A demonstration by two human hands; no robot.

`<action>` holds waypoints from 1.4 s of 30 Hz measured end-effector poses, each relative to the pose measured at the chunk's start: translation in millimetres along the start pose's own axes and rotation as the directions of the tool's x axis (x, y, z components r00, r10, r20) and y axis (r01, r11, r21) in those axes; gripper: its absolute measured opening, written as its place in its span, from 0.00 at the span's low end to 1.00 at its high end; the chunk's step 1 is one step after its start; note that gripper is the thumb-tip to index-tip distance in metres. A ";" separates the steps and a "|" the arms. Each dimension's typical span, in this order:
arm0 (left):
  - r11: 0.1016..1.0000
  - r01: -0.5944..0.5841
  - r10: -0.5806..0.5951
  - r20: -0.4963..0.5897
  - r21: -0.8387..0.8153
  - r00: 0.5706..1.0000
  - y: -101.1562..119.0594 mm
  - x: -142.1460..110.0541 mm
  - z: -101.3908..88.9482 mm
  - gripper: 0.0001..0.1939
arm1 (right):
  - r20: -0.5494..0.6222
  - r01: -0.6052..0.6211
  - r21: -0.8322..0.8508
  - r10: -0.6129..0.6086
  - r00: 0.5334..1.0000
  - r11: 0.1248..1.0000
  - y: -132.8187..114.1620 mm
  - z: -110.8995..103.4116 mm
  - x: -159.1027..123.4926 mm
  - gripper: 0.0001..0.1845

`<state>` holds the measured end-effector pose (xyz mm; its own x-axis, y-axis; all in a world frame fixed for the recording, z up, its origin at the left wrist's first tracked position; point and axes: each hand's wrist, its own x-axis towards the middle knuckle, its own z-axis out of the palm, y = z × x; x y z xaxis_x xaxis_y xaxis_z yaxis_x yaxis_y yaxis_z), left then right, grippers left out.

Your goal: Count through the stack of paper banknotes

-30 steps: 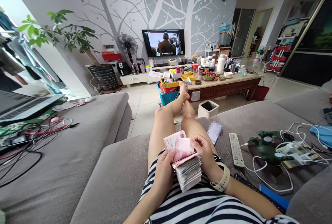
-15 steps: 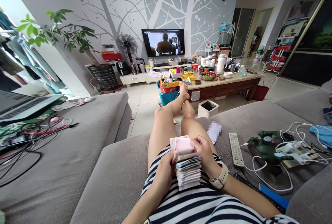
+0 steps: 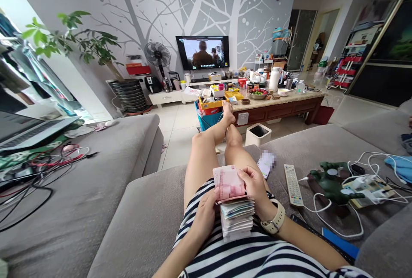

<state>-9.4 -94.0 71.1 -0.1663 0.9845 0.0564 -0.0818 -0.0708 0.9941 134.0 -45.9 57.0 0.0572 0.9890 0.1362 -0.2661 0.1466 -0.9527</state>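
Note:
A thick stack of banknotes [image 3: 237, 220] rests in my lap, a pink note [image 3: 228, 181] lying flat on top. My left hand [image 3: 204, 215] grips the stack's left side, its thumb pressed on the pink note. My right hand [image 3: 257, 190], with a beige watch on its wrist, holds the right side, its fingers curled over the top note's edge. I sit on a grey sofa [image 3: 141, 209] in a striped dress, with my bare legs stretched toward the coffee table [image 3: 280, 104].
A phone [image 3: 265, 165], a white remote [image 3: 292, 184], a green toy fist [image 3: 328, 183] and tangled white cables [image 3: 370, 175] lie on the sofa to my right. A laptop [image 3: 28, 129] and wires sit at left. A white bin [image 3: 258, 133] stands by the table; a TV [image 3: 202, 52] hangs beyond.
The pink note that was fanned out to the left a second ago has been laid flat on top of the stack. Both hands have stayed on the stack.

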 end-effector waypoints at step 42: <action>0.985 0.070 -0.064 0.045 -0.155 0.997 -14.1 10.1 -8.9 0.13 | 0.234 0.090 0.021 -0.093 0.968 0.996 -24.1 8.1 -15.7 0.17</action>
<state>-18.7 -84.6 56.8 -0.1168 0.9932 -0.0034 -0.2443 -0.0254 0.9694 131.7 -64.9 80.0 -0.1453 0.9478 0.2837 -0.2804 0.2356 -0.9305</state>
